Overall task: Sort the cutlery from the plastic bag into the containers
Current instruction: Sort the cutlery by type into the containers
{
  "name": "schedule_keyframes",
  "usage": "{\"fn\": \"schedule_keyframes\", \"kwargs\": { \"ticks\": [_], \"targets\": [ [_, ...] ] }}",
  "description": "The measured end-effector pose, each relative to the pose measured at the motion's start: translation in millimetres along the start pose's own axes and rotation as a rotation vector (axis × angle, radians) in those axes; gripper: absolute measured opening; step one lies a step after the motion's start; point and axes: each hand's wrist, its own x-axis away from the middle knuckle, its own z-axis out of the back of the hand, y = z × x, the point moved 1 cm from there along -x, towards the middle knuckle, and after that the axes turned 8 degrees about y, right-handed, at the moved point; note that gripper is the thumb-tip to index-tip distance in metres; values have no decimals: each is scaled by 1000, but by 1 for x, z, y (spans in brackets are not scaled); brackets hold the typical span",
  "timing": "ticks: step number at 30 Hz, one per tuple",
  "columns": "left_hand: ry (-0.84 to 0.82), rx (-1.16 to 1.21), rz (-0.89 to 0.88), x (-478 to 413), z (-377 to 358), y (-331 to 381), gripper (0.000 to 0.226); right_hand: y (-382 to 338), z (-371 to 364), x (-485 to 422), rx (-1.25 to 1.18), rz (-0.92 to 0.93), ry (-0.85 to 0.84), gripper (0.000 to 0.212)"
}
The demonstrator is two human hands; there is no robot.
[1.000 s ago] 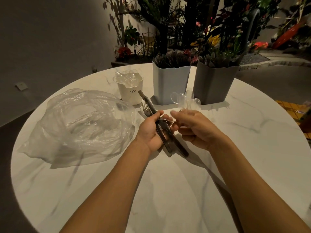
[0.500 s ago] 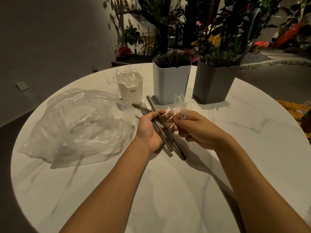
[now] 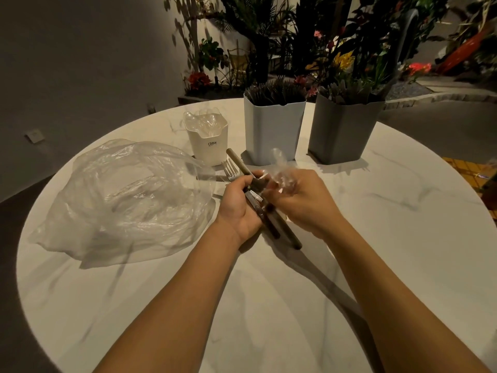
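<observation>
The table (image 3: 376,265) is round, smooth and marbled, so a piece that slips from the hands could skid to the rim and go over. The bag (image 3: 121,200) lies slack and crumpled at the left, near the left hand. Its glossy folds overlap, and a last piece could hide there and be missed. I cannot tell whether it is empty. At the far side stand the grey bin (image 3: 341,130) on the right, the pale bin (image 3: 271,130) in the middle and the white cup (image 3: 211,144) on the left. The cup is the smallest and already brims with clear plastic, so pushing more in could tip it or spill its load.

The left hand (image 3: 239,208) is clenched round a bundle of metal cutlery (image 3: 239,164), held over the table in front of the pale bin. The right hand (image 3: 301,200) pinches the clear spoons (image 3: 279,170), fingers curled about their handles, close against the bundle. If the handles are crossed, pulling the spoons free could drag a metal piece out of the left grip.

The metal pieces are long and dark-handled, angled away to the left. A fork (image 3: 230,168) shows its tines beyond the knuckles. The spoons are thin, see-through and blurred, bowls pointing up toward the bins.
</observation>
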Motion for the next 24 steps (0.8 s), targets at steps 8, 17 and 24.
{"fn": "schedule_keyframes", "kwargs": {
  "ticks": [8,17,24],
  "targets": [
    [-82,62,122,4,-1,0,44,-3,-10,7,292,75,40,26],
    [-46,61,52,7,-5,2,31,-6,-26,10,485,159,60,26],
    [53,101,-18,8,-5,7,26,-10,-24,10,539,150,57,49]
  ]
}}
